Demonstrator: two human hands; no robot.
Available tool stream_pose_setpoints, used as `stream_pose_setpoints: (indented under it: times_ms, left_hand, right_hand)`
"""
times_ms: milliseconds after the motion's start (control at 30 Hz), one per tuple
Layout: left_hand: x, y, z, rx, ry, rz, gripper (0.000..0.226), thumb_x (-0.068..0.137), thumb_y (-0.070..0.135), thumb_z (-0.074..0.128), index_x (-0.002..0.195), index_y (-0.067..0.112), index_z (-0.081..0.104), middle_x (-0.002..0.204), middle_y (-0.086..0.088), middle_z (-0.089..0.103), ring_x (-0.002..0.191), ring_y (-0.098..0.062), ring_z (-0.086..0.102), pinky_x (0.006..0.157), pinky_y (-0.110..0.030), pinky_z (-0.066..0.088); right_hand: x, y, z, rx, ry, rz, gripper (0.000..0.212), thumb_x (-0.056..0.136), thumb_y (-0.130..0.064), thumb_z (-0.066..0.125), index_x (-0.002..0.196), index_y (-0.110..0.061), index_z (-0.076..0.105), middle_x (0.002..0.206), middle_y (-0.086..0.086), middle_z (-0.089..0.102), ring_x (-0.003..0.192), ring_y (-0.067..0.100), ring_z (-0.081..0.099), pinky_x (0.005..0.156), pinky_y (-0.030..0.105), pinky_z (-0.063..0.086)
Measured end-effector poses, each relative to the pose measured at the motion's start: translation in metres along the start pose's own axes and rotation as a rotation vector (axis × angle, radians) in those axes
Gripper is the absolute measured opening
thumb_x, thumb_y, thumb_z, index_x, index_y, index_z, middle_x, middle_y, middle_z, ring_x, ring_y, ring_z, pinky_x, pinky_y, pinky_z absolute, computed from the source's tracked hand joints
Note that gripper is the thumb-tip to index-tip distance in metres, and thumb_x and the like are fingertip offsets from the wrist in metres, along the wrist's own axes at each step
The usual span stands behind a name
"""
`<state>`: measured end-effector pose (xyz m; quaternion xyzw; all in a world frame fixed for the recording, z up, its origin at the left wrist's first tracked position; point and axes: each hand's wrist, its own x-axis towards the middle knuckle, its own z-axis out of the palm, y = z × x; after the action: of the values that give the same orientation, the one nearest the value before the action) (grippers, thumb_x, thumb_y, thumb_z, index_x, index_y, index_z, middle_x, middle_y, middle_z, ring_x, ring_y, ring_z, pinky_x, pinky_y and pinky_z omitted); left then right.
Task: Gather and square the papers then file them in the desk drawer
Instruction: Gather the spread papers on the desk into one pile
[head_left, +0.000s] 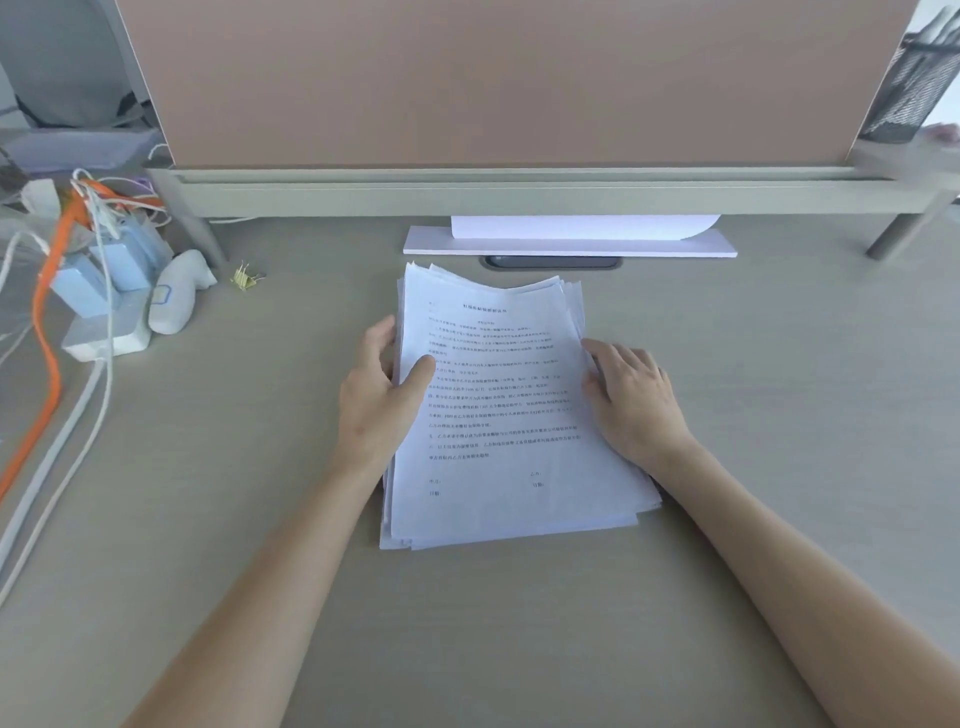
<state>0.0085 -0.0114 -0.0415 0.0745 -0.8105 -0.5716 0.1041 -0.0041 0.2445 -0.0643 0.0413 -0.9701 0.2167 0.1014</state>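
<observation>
Papers (498, 410) stacked mid-frame on the desk (753, 415), edges fanned and corners astray, not yet squared. Left hand (382, 400) clasped on the left edge, thumb on top, fingers tucked beside and under, likely to lift or nudge sheets inward. Right hand (631, 400) pressed flat against the right edge, fingers spread, likely to corral that side. No drawer in view. Binder clip (247, 278) idle toward the upper left, well apart.

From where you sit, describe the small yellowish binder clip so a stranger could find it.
Start at the grey desk shelf's left leg. On the desktop just right of its foot lies the small yellowish binder clip, left of the stack of printed papers. It alone is yellowish and tiny.
</observation>
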Motion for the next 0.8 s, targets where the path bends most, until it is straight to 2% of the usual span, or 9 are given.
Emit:
stream_pose_setpoints:
  times_ms: [67, 133, 200, 367, 467, 567, 667, 733, 800]
  left_hand:
    - [0.001, 0.001, 0.002, -0.094, -0.033, -0.099, 0.054, 0.087, 0.025, 0.068, 0.137, 0.025, 0.046, 0.120, 0.022, 0.060, 0.102, 0.006, 0.061, 0.087, -0.022, 0.045]
    - [0.003, 0.002, 0.002, -0.108, -0.080, -0.163, 0.037, 0.085, 0.022, 0.070, 0.120, 0.020, 0.059, 0.112, 0.011, 0.070, 0.099, -0.008, 0.068, 0.078, -0.026, 0.050]
    - [0.004, 0.004, 0.000, -0.133, -0.120, -0.203, 0.028, 0.085, 0.014, 0.068, 0.112, 0.015, 0.062, 0.105, 0.004, 0.073, 0.093, -0.014, 0.071, 0.070, -0.028, 0.051]
    - [-0.003, 0.012, -0.003, -0.163, -0.212, -0.183, 0.048, 0.089, 0.003, 0.062, 0.124, 0.024, 0.038, 0.099, 0.012, 0.064, 0.087, -0.008, 0.065, 0.065, -0.026, 0.048]
    - [-0.008, 0.021, -0.005, -0.224, -0.218, -0.155, 0.046, 0.089, 0.000, 0.062, 0.124, 0.019, 0.040, 0.097, 0.012, 0.065, 0.075, 0.000, 0.066, 0.054, -0.015, 0.049]
    - [-0.011, 0.032, -0.012, -0.339, -0.205, -0.133, 0.036, 0.089, -0.002, 0.063, 0.120, 0.011, 0.051, 0.103, 0.001, 0.072, 0.080, -0.004, 0.074, 0.064, -0.022, 0.058]
    - [-0.014, 0.045, -0.018, -0.450, -0.207, -0.130, 0.033, 0.087, 0.001, 0.066, 0.119, 0.013, 0.064, 0.112, -0.006, 0.076, 0.098, -0.023, 0.074, 0.083, -0.040, 0.059]
    - [-0.017, 0.056, -0.020, -0.522, -0.185, -0.123, 0.029, 0.087, 0.003, 0.067, 0.113, 0.013, 0.066, 0.106, -0.005, 0.078, 0.095, -0.025, 0.075, 0.078, -0.041, 0.060]
    - [-0.018, 0.068, -0.021, -0.573, -0.178, -0.107, 0.021, 0.088, 0.005, 0.067, 0.105, 0.015, 0.069, 0.100, -0.005, 0.079, 0.091, -0.026, 0.076, 0.075, -0.041, 0.060]
  right_hand:
    - [-0.002, -0.001, 0.002, -0.038, -0.002, -0.023, 0.041, 0.100, -0.015, 0.042, 0.141, -0.011, 0.049, 0.136, 0.008, 0.060, 0.126, 0.037, 0.046, 0.105, 0.043, 0.033]
    - [-0.003, -0.001, 0.002, -0.032, -0.008, -0.021, 0.041, 0.100, -0.013, 0.041, 0.141, -0.010, 0.049, 0.134, 0.008, 0.060, 0.126, 0.037, 0.046, 0.103, 0.043, 0.034]
    - [-0.004, -0.001, 0.001, -0.005, -0.010, -0.010, 0.041, 0.100, -0.010, 0.041, 0.139, -0.009, 0.050, 0.131, 0.008, 0.063, 0.127, 0.037, 0.046, 0.102, 0.042, 0.035]
    - [-0.006, -0.006, -0.006, 0.053, -0.039, 0.004, 0.033, 0.100, -0.014, 0.041, 0.129, -0.008, 0.054, 0.112, 0.006, 0.068, 0.121, 0.035, 0.049, 0.099, 0.043, 0.038]
    - [-0.006, -0.009, -0.013, 0.165, -0.060, 0.076, 0.024, 0.099, -0.026, 0.042, 0.112, -0.011, 0.055, 0.095, 0.003, 0.065, 0.109, 0.035, 0.051, 0.088, 0.040, 0.041]
    - [-0.003, -0.012, -0.027, 0.387, -0.096, 0.163, 0.031, 0.098, -0.035, 0.048, 0.120, -0.016, 0.057, 0.106, 0.006, 0.072, 0.103, 0.031, 0.062, 0.090, 0.043, 0.050]
    - [0.000, -0.021, -0.048, 0.937, -0.140, 0.280, 0.022, 0.100, -0.020, 0.054, 0.118, -0.015, 0.066, 0.112, 0.006, 0.076, 0.098, 0.026, 0.074, 0.084, 0.037, 0.060]
    - [0.000, -0.027, -0.061, 1.175, -0.148, 0.293, 0.018, 0.101, -0.011, 0.053, 0.109, -0.008, 0.069, 0.108, 0.008, 0.078, 0.096, 0.027, 0.075, 0.078, 0.035, 0.061]
    - [0.002, -0.033, -0.070, 1.198, -0.081, 0.264, 0.019, 0.100, -0.013, 0.055, 0.112, -0.007, 0.068, 0.111, 0.006, 0.077, 0.101, 0.027, 0.074, 0.085, 0.041, 0.059]
